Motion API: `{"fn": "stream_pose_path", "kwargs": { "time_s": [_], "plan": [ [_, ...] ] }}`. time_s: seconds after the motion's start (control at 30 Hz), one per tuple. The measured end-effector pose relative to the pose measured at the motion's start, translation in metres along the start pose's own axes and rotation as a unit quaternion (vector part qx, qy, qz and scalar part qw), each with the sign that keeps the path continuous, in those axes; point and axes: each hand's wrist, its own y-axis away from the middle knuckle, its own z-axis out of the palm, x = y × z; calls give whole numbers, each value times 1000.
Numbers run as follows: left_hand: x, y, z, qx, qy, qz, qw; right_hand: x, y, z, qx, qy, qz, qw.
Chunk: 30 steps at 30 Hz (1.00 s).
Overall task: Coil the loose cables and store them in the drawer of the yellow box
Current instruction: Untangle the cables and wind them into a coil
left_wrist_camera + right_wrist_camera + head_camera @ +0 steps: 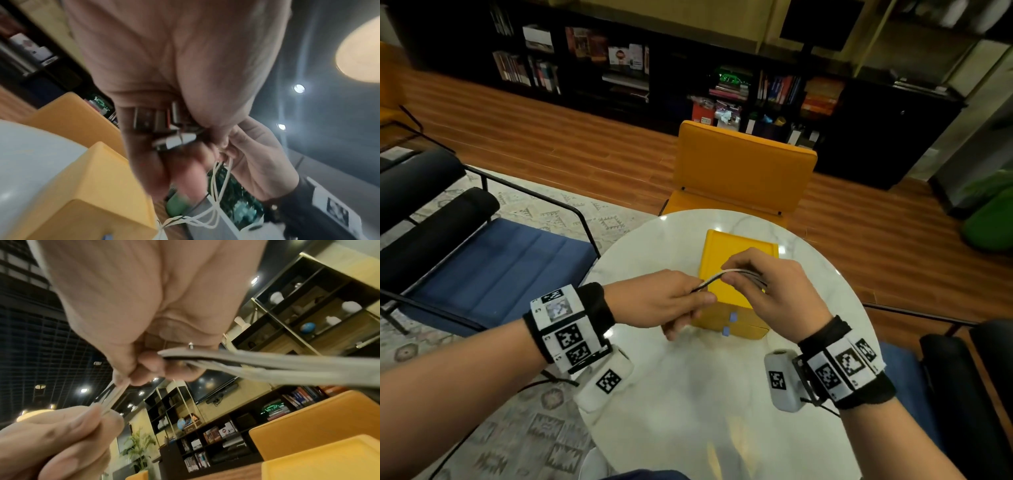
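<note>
A yellow box with two small blue drawer knobs on its front stands on the round white table. Both hands hover just above the box and hold one bundle of white and black cables. My left hand grips the bundle's plug ends in its curled fingers. My right hand pinches the looped strands between thumb and fingers. White loops hang below the hands. Both drawers look closed.
A yellow chair stands behind the table, a blue cushioned chair with a black frame at the left. Dark bookshelves line the far wall. A patterned rug covers the floor at the left.
</note>
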Motion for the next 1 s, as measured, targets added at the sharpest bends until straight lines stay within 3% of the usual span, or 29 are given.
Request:
{"fn": "stream_pose_path", "kwargs": {
  "time_s": [0.07,0.17,0.27,0.33,0.4,0.5,0.63,0.77,0.83,0.9,1.0],
  "plan": [
    [0,1,0,15,19,40,999,-4,1,10,83,-32,4,996],
    [4,-4,2,123,56,88,987,-9,0,29,204,-147,76,965],
    [11,-12,16,232,183,105,949,-17,-5,42,285,-233,132,920],
    [15,-17,27,286,273,87,914,-20,-8,47,300,-244,149,910],
    [18,-20,34,319,348,57,880,-23,-7,51,259,-263,154,916],
    [17,-23,39,348,418,24,839,-26,0,52,127,-293,161,934],
    [9,-26,40,360,457,-32,812,-20,7,53,-1,-193,160,968],
    [6,-33,30,367,488,-44,791,-12,21,77,-23,-178,148,973],
    [4,-37,18,389,494,-50,776,-6,32,87,-34,-188,177,966],
    [-2,-39,4,411,498,-60,762,-3,45,92,-96,-143,177,969],
    [-11,-38,-10,430,500,-81,747,-5,62,85,-166,22,120,978]
  ]
}}
